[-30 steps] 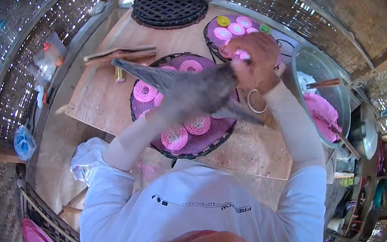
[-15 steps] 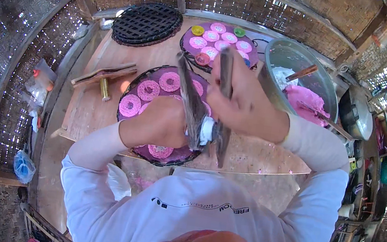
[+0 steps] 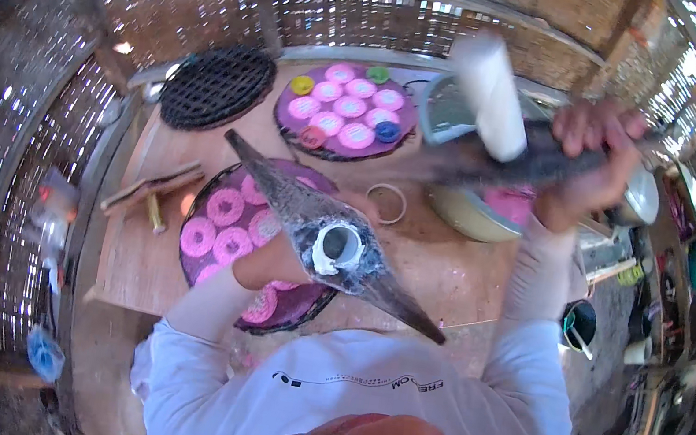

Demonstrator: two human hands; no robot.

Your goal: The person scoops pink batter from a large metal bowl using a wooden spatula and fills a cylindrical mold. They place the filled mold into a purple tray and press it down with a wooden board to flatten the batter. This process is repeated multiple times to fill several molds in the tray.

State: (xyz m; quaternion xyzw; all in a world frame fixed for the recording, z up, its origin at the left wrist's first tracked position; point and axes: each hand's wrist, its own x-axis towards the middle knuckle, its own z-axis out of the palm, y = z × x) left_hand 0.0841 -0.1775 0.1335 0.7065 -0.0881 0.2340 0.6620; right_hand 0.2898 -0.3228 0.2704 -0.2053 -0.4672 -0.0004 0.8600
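My left hand (image 3: 272,262) is closed around the wooden body of a hand press (image 3: 276,190), a dark, pointed bar with a round white-rimmed hole, smeared with white paste. The bar hides most of its fingers. My right hand (image 3: 593,150) grips the press's other half, a dark wooden plunger bar (image 3: 544,152) with a thick white cylinder sticking up from it, blurred by motion. The two halves are apart. Below my left hand lies a round purple-lined tray (image 3: 309,301) of pink, lacy, ring-shaped cakes (image 3: 227,207).
A second purple tray (image 3: 320,129) holds pink cakes and small coloured dishes. At its left rests a black woven rack (image 3: 217,88). Behind the plunger stands a large basin (image 3: 467,221) with pink dough (image 3: 505,206). Another wooden press piece (image 3: 152,187) and a pale ring (image 3: 404,208) lie on the table.
The plunger has come out of the press body. My right hand has swung it up and to the right, while my left hand has turned the body so its hole faces up.
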